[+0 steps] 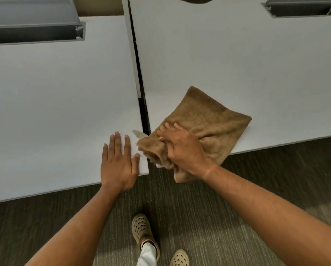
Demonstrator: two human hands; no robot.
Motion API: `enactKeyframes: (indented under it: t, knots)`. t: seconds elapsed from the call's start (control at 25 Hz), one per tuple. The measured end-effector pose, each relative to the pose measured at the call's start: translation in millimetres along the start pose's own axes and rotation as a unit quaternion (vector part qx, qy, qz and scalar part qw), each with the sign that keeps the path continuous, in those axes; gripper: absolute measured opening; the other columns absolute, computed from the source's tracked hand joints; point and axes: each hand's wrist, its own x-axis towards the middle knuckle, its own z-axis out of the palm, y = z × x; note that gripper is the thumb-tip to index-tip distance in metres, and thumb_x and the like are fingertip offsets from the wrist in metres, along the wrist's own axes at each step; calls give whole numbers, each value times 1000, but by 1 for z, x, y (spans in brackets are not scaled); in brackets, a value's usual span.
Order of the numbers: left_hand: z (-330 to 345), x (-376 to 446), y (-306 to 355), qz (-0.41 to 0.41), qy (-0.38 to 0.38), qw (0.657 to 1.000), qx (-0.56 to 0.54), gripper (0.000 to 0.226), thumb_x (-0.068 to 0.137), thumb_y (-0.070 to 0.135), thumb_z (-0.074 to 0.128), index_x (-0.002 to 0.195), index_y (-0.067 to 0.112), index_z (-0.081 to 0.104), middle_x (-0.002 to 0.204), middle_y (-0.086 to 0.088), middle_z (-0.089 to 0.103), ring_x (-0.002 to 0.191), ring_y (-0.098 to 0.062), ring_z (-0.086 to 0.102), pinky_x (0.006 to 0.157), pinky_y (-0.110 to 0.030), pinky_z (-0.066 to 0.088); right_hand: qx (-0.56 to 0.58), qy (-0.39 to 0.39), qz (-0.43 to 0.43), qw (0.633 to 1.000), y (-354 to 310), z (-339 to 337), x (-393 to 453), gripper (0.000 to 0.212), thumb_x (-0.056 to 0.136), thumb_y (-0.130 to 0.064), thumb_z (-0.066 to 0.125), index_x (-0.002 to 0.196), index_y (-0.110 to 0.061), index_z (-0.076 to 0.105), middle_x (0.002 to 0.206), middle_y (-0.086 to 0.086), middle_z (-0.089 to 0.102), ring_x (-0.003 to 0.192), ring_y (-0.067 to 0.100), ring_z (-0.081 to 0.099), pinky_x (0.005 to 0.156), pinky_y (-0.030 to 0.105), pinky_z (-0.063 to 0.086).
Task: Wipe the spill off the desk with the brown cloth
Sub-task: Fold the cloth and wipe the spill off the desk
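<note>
A brown cloth [206, 120] lies across the front corner of the right white desk [228, 54], bunched at its left end and hanging a little over the front edge. My right hand [181, 148] presses down on the bunched part, fingers curled into the fabric. A small pale brown spill [138, 133] shows on the left white desk [55, 93], right beside the gap, touching the cloth's left end. My left hand [119, 166] rests flat on the left desk near its front right corner, fingers spread, holding nothing.
A dark narrow gap [144, 112] separates the two desks. Grey cable trays sit open at the back left [34, 33] and back right [302, 8]. Below the desks is striped carpet [237, 179], with my two beige perforated shoes [141, 231].
</note>
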Motion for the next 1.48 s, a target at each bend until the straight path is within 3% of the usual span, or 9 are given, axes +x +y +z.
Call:
enactKeyframes:
  t: [0.16, 0.24, 0.36, 0.44, 0.6, 0.92, 1.24, 1.36, 1.48]
  knots:
    - [1, 2, -1, -4, 1, 1000, -3, 72, 95, 56, 6, 153, 17, -12, 162, -13, -17, 149, -25, -18, 122, -47, -1, 28, 28, 110, 993, 11, -7, 40, 30, 99, -21, 47, 116, -6, 67, 127, 15, 65, 127, 25, 55, 116, 41, 31]
    - [1, 2, -2, -6, 0, 1000, -2, 71, 95, 57, 6, 152, 18, -13, 161, -12, -17, 149, -25, -19, 122, -47, -1, 34, 14, 91, 995, 13, -9, 36, 34, 99, -29, 48, 120, -10, 65, 132, 14, 62, 130, 25, 51, 118, 44, 27]
    - [0, 1, 0, -5, 5, 1000, -5, 72, 95, 57, 5, 153, 18, -11, 162, -11, -16, 149, -24, -17, 123, -47, 0, -23, -91, 12, 995, 16, -11, 8, 55, 95, -53, 43, 140, -22, 49, 154, 8, 37, 147, 23, 25, 122, 48, 9]
    - [0, 1, 1, -6, 5, 1000, -10, 72, 95, 57, 6, 153, 18, -9, 162, -11, -15, 150, -25, -16, 122, -47, 1, -56, -88, 2, 995, 21, -8, 9, 53, 95, -51, 39, 142, -28, 46, 157, 7, 33, 149, 24, 19, 121, 52, 7]
    - [-1, 1, 1, -9, 1, 1000, -13, 73, 94, 56, 7, 154, 17, -7, 162, -11, -15, 149, -24, -17, 123, -47, 0, -88, -48, 90, 991, 17, -1, 51, 51, 96, -44, 29, 139, -27, 51, 153, 10, 41, 146, 31, 26, 118, 58, 12]
    - [-3, 2, 0, -8, -9, 1000, -8, 72, 94, 56, 3, 153, 18, -10, 161, -11, -18, 148, -23, -21, 123, -45, -3, -102, 11, 324, 941, 66, -16, 75, 47, 101, -43, 32, 139, -22, 50, 155, 12, 37, 148, 34, 17, 117, 63, 2]
    - [-5, 1, 1, -6, -10, 1000, -21, 72, 94, 56, 5, 153, 18, -11, 161, -10, -20, 148, -22, -21, 123, -46, -1, -114, 126, 519, 838, 153, -78, -19, 51, 99, -41, 34, 119, -4, 62, 134, 20, 55, 137, 38, 37, 115, 65, 13]
    - [-4, 1, 3, -10, -7, 1000, -14, 71, 95, 55, 6, 153, 17, -11, 161, -12, -18, 148, -24, -20, 123, -46, -1, -66, 142, 512, 845, 153, -81, -8, 34, 100, -33, 37, 108, -11, 61, 120, 17, 62, 122, 38, 50, 117, 62, 9]
    - [-3, 2, 4, -11, 0, 1000, -14, 71, 96, 54, 9, 153, 17, -11, 161, -12, -18, 149, -25, -19, 123, -46, -1, -39, 123, 437, 890, 129, -60, 35, 25, 99, -30, 38, 107, -16, 58, 116, 14, 63, 116, 37, 54, 116, 61, 9]
